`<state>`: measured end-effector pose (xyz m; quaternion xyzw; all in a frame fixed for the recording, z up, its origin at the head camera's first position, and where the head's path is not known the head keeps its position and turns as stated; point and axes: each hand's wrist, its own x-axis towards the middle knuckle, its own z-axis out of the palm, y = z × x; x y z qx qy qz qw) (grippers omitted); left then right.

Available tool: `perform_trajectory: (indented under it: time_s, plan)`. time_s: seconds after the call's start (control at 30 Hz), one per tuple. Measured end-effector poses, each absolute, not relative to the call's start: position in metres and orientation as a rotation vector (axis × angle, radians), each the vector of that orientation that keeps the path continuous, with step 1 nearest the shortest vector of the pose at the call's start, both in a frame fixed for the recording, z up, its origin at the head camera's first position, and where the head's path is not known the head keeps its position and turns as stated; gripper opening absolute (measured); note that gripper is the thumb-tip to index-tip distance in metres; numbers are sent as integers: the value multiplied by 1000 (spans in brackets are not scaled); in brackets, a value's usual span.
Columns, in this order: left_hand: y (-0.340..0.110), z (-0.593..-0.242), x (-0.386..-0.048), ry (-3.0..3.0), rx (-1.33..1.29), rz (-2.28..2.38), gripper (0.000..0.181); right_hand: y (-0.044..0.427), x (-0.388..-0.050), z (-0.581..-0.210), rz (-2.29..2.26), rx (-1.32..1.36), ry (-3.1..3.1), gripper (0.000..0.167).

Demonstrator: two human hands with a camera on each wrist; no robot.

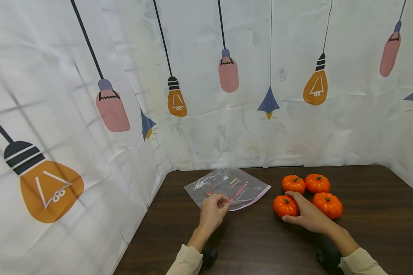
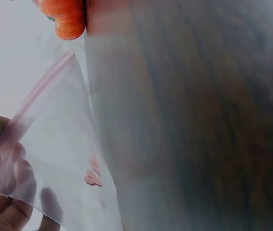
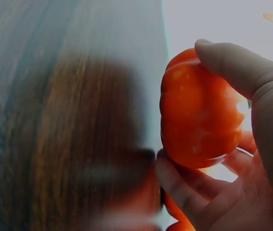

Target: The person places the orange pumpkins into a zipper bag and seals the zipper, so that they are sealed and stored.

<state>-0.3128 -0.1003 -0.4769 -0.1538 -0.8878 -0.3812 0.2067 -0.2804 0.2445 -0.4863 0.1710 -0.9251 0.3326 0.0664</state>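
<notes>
A clear zip bag [image 1: 239, 183] with a pink-edged strip lies on the table. My left hand [image 1: 212, 213] pinches the bag's near edge; in the left wrist view the clear plastic [image 2: 54, 130] passes between thumb and fingers. My right hand [image 1: 309, 217] grips the front-left small orange pumpkin [image 1: 284, 206], thumb on one side and fingers on the other. The right wrist view shows this pumpkin [image 3: 199, 110] close up. Close around it sit three more: a back-left pumpkin [image 1: 292, 184], a back-right pumpkin [image 1: 317, 183] and a front-right pumpkin [image 1: 330, 206].
The dark wooden table [image 1: 254, 244] ends at a white curtain [image 1: 206, 141] printed with hanging lamps, behind and to the left. A dark object [image 1: 210, 256] shows under the left wrist and another dark object [image 1: 327, 259] under the right one.
</notes>
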Motion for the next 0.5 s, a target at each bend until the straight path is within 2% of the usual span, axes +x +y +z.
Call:
perform_trajectory:
  time_s: [0.5]
  plan:
    - [-98,-475,-311,-2457,-465,-976,4,240,-280,-487,1075,524,-2759,87]
